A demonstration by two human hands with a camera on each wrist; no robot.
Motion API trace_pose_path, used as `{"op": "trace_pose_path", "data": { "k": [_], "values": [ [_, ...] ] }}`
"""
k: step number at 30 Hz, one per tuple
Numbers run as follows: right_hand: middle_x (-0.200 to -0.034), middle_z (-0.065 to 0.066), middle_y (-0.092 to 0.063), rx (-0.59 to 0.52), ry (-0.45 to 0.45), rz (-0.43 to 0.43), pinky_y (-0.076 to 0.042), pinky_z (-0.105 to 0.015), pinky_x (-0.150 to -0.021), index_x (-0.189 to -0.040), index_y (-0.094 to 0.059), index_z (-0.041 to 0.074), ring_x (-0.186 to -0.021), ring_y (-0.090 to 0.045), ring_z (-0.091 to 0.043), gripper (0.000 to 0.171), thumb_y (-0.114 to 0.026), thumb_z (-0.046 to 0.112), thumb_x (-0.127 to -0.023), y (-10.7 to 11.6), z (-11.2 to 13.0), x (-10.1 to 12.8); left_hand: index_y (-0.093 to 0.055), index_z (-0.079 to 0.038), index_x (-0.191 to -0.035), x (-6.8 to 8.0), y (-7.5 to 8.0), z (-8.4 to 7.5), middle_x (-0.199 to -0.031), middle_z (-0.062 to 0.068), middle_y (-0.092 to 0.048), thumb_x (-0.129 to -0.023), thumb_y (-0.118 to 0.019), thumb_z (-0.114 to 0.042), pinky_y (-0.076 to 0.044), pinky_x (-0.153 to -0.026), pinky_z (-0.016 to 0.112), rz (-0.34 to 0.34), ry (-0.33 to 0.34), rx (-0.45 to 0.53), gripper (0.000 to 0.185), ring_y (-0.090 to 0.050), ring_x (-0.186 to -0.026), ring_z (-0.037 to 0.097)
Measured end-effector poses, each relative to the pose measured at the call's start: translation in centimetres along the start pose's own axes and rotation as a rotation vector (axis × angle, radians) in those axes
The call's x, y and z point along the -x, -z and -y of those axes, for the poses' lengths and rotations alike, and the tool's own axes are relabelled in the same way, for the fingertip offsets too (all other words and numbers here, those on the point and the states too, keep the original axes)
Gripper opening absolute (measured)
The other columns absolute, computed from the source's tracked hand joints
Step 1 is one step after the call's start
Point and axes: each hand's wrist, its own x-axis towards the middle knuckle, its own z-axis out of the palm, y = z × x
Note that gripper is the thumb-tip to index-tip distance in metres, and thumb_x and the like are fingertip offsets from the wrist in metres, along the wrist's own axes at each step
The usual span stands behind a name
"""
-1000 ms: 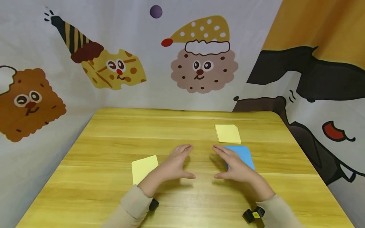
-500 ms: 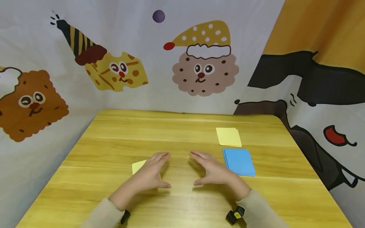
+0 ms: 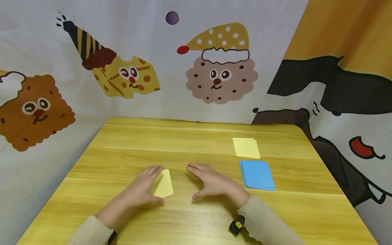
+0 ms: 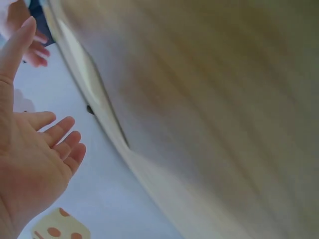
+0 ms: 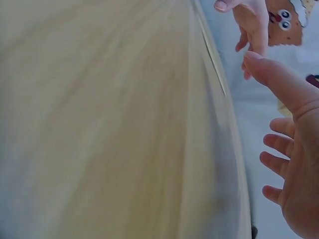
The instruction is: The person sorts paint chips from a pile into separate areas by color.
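Yellow paper, a single small square (image 3: 163, 188), lies on the wooden table (image 3: 196, 143) just in front of me, and my left hand (image 3: 139, 189) lies over its left part, so only the right strip of the sheet shows in the head view. The fingers are straight and relaxed, thumb stretched out along the near edge of the sheet; nothing is gripped. Whether the palm actually presses the paper or only hovers above it, I cannot tell.

My right hand (image 3: 211, 182) sits just to the right of the sheet, apart from it, also slack, with fingers extended toward the far side and thumb pointing left. It holds nothing. The two hands face each other with the visible strip of yellow between them.

From the left wrist camera I see my left hand (image 4: 30, 164) spread wide, fingers loose, against a blurred stretch of table. The right wrist camera gives the same for my right hand (image 5: 294, 164): fingers apart, thumb out, table surface smeared.

Further right on the table lies a blue stack of sheets (image 3: 257, 175), and just behind it a yellow stack (image 3: 246, 148), the two near each other but not touching. A cartoon-printed cloth backdrop (image 3: 122, 51) surrounds the table.
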Motion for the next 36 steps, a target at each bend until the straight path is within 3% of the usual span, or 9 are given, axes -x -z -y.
{"op": "trace_pose_path", "data": {
  "k": [9,22,36],
  "values": [
    [-0.156,-0.008,-0.023,0.028,0.058,0.047,-0.019,-0.049,-0.111,-0.153,-0.021,0.01,-0.14,-0.023,-0.024,0.108,-0.073,0.061,-0.074,-1.2,1.0,-3.1,-0.031,0.007,-0.144,1.6,0.1,2.4,-0.144,0.026,-0.035,-0.059,-0.083,-0.057,-0.029,-0.101,0.063,0.019,0.03,-0.002,0.119,-0.033,-0.131,0.044],
    [-0.157,-0.005,-0.02,0.056,0.069,0.088,-0.018,-0.047,-0.112,-0.153,-0.022,0.011,-0.141,-0.019,-0.02,0.108,-0.069,0.066,-0.073,-3.2,1.7,-6.9,-0.028,0.012,-0.143,2.7,0.0,4.2,-0.146,0.03,-0.03,-0.061,-0.076,-0.065,-0.027,-0.099,0.067,0.048,0.039,0.026,0.122,-0.029,-0.131,0.048],
    [-0.156,-0.001,-0.023,0.099,0.059,0.119,-0.015,-0.047,-0.113,-0.152,-0.025,0.012,-0.142,-0.017,-0.019,0.105,-0.067,0.067,-0.073,-3.5,2.0,-7.7,-0.031,0.011,-0.143,2.6,-0.4,4.7,-0.145,0.028,-0.032,-0.067,-0.078,-0.059,-0.029,-0.1,0.064,0.046,0.025,0.052,0.113,-0.031,-0.131,0.045]
  ]
}}
